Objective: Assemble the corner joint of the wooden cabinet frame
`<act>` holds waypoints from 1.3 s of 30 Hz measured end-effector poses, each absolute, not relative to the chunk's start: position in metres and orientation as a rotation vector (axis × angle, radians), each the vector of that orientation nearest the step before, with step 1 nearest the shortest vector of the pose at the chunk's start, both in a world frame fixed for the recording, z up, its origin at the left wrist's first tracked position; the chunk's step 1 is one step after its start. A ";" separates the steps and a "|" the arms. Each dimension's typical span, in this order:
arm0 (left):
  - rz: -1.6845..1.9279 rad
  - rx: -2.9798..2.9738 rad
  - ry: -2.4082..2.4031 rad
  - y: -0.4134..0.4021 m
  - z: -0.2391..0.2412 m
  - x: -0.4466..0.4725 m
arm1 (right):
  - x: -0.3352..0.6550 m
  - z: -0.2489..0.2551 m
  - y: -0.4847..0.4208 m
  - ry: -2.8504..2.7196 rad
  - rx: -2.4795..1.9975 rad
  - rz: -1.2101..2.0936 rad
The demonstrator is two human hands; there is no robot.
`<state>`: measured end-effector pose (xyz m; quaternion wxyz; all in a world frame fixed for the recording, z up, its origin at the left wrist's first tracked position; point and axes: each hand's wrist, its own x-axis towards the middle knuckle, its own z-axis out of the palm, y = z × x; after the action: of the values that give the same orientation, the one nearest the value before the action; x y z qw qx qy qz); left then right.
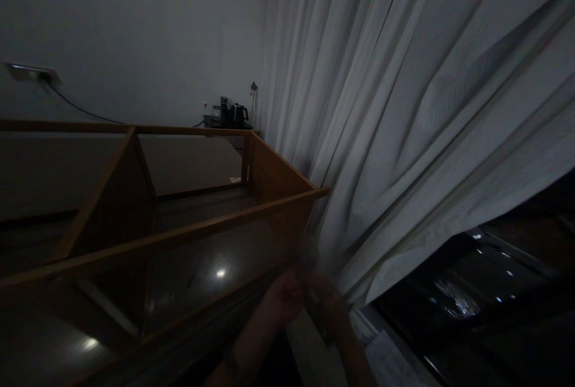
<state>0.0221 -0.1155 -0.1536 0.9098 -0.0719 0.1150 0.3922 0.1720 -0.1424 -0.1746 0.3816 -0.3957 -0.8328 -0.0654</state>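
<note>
My left hand (287,296) reaches forward at the lower middle, its fingers curled in close to the near right corner of a wooden furniture frame (233,217). Beside it, almost touching, is my right hand (327,296), bent round something. A dark, narrow object (318,318) shows under the right palm, too dim to name. Motion blur and poor light smear both sets of fingertips, so what lies between them is hidden. Wooden dividers and rails form open bays in the frame, with one divider (112,195) to the left.
A long pale curtain (381,105) hangs along the right, close to my right hand. At the far end stand a black kettle (238,112) and other small items. A cable runs from a wall socket (33,72). Dark window glass (476,279) shows below the curtain.
</note>
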 end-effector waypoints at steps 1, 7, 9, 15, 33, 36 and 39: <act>0.804 -0.145 0.238 -0.115 -0.153 0.022 | 0.172 -0.173 -0.142 -2.128 -0.992 -0.177; 0.825 -0.152 0.228 -0.117 -0.152 0.020 | 0.172 -0.173 -0.142 -2.144 -0.921 -0.322; 0.830 -0.167 0.234 -0.117 -0.152 0.020 | 0.170 -0.175 -0.142 -2.139 -0.947 -0.355; 0.840 -0.173 0.244 -0.114 -0.155 0.021 | 0.166 -0.181 -0.140 -2.114 -0.979 -0.439; 1.182 0.493 0.647 -0.155 -0.144 0.006 | 0.166 -0.198 -0.139 -2.075 -1.003 -0.314; 1.375 0.836 0.951 -0.146 -0.130 -0.010 | 0.166 -0.201 -0.139 -2.096 -1.019 -0.279; 1.331 1.736 1.427 -0.131 -0.118 -0.022 | 0.167 -0.203 -0.138 -2.091 -0.984 -0.333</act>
<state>-0.0220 -0.1311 -0.1176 0.2620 0.6414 0.5272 0.4919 0.1666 -0.1379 -0.2033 0.3924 -0.3875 -0.8238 -0.1313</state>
